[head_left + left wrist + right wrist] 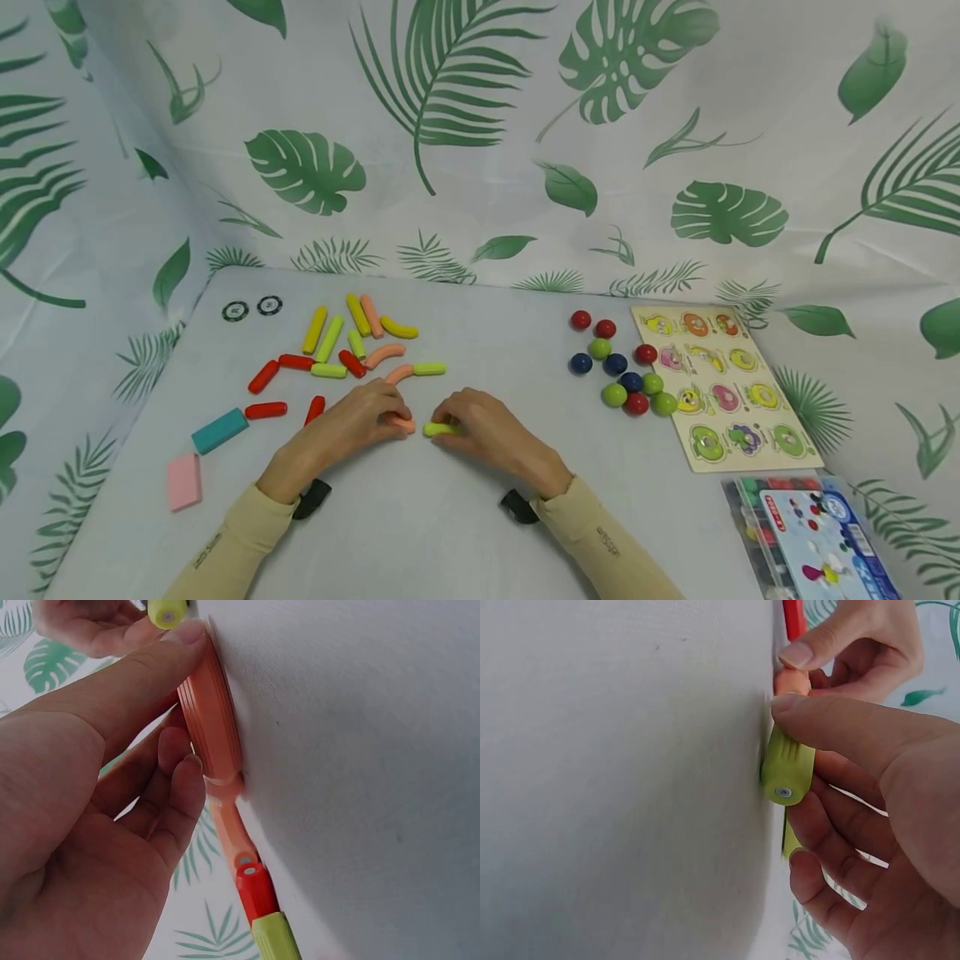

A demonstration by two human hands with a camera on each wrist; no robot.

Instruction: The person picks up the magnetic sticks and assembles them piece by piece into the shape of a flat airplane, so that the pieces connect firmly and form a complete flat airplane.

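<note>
Between its thumb and fingers, my left hand [363, 415] pinches an orange ribbed toy stick [214, 712], low at the tabletop. My right hand [483, 425] pinches a yellow-green stick [789, 765] with a small metal disc in its end. In the head view, a narrow gap separates the facing ends of the two held sticks. Just behind the hands, a curved orange stick [400, 373] meets another yellow-green stick [430, 368] end to end. A red stick [314, 408] lies beside the left hand, partly hidden by it.
Several red, yellow and green sticks [330, 337] are spread at the back left, near two black-and-white discs [270, 306]. Teal [220, 431] and pink [184, 482] blocks lie left. Coloured balls [615, 395], a fruit puzzle board [722, 421] and a plastic box [817, 533] occupy the right.
</note>
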